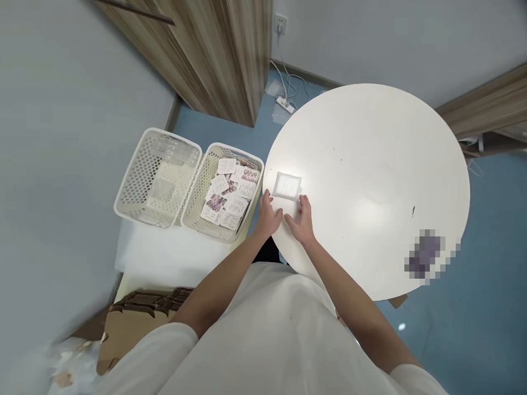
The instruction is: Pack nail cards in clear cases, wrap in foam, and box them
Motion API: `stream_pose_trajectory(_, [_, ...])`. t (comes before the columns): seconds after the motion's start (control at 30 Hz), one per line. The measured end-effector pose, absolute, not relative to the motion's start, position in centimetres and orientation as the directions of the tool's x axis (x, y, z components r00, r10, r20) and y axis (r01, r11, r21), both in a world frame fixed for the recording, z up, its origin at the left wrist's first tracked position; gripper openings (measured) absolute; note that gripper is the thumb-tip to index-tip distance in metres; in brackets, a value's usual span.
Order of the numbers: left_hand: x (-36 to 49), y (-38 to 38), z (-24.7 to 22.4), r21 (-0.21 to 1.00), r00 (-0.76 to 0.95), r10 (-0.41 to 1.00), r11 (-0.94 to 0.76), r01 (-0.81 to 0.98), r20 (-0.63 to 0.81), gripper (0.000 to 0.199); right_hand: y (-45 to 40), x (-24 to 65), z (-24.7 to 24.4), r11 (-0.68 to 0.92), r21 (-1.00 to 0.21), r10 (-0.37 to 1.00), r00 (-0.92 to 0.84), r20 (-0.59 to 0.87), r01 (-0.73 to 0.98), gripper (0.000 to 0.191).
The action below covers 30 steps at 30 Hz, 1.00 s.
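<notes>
A small clear plastic case (287,186) lies flat near the left edge of the round white table (370,126). Whatever is inside it looks pale, and I cannot make it out. My left hand (269,216) is by the case's near left corner, fingers curved and apart, with nothing in them. By the near right corner is my right hand (303,222), its thumb spread from the fingers, also without anything in its grip. Whether any fingertip touches the case is hard to tell.
Left of the table stand two white baskets, one with clear plastic boxes (175,151), one with printed cards (236,206). Folded cardboard (135,332) is stacked at lower left. A blurred purplish object (426,253) is at the table's right. A power strip (285,104) lies on the floor.
</notes>
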<state>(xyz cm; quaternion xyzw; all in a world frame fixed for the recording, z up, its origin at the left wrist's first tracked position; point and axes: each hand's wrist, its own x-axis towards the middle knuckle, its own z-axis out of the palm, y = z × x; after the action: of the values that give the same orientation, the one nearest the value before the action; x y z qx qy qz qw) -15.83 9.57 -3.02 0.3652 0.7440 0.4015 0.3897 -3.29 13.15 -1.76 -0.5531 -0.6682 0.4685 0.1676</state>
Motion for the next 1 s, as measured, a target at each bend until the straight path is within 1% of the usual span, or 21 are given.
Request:
stream_pose_trajectory(0.1, [-15.2, 7.5, -2.9, 0.869, -0.448, 0.841, 0.438, 0.230, -0.305, 0.072, 12.0, -1.9, -1.4, -0.133, -0.848, 0.872, -0.346, -0.346, 0.513, 0.071])
stream_pose_trajectory(0.17, [-14.8, 5.8, -2.5, 0.857, -0.449, 0.826, 0.469, 0.213, -0.341, 0.069, 11.3, -0.8, -0.7, -0.208, -0.850, 0.839, -0.359, -0.409, 0.484, 0.062])
stream_pose_trajectory(0.23, [-14.3, 4.0, -1.7, 0.849, -0.399, 0.829, 0.494, 0.190, -0.393, 0.058, 10.5, 0.5, 0.3, -0.250, -0.855, 0.798, -0.403, -0.448, 0.455, 0.049])
stream_pose_trajectory(0.27, [-13.9, 3.1, -1.3, 0.844, -0.355, 0.837, 0.501, 0.190, -0.417, 0.052, 10.1, 1.2, 0.8, -0.246, -0.867, 0.780, -0.443, -0.442, 0.433, 0.042])
stream_pose_trajectory(0.33, [-13.1, 1.3, -0.3, 0.836, -0.285, 0.854, 0.502, 0.223, -0.436, 0.043, 9.1, 2.6, 2.0, -0.205, -0.909, 0.754, -0.534, -0.383, 0.363, 0.034])
stream_pose_trajectory(0.4, [-11.9, -0.6, 0.8, 0.817, -0.286, 0.852, 0.510, 0.270, -0.438, 0.039, 7.9, 4.1, 3.0, -0.163, -0.929, 0.721, -0.602, -0.342, 0.333, 0.029])
stream_pose_trajectory(0.5, [-9.8, -3.1, 2.4, 0.779, -0.301, 0.845, 0.528, 0.337, -0.443, 0.037, 5.9, 6.2, 3.9, -0.135, -0.941, 0.715, -0.627, -0.310, 0.311, 0.027])
stream_pose_trajectory(0.63, [-7.0, -6.1, 4.5, 0.748, -0.326, 0.833, 0.548, 0.375, -0.447, 0.039, 3.7, 8.0, 4.2, -0.159, -0.944, 0.712, -0.629, -0.312, 0.288, 0.026])
stream_pose_trajectory(0.73, [-5.9, -8.1, 6.0, 0.737, -0.315, 0.831, 0.553, 0.388, -0.458, 0.044, 2.8, 8.3, 4.5, -0.151, -0.950, 0.660, -0.687, -0.303, 0.274, 0.025])
stream_pose_trajectory(0.83, [-5.7, -10.3, 7.0, 0.710, -0.340, 0.839, 0.541, 0.451, -0.424, 0.046, 2.1, 7.7, 5.0, -0.126, -0.956, 0.630, -0.723, -0.282, 0.263, 0.025])
stream_pose_trajectory(0.9, [-5.8, -11.9, 7.2, 0.670, -0.371, 0.842, 0.538, 0.512, -0.393, 0.046, 1.5, 6.9, 5.2, -0.119, -0.958, 0.609, -0.743, -0.277, 0.260, 0.025])
stream_pose_trajectory(1.0, [-6.2, -14.4, 7.0, 0.591, -0.394, 0.838, 0.546, 0.594, -0.377, 0.045, 0.4, 5.3, 5.3, -0.086, -0.959, 0.525, -0.806, -0.273, 0.269, 0.024])
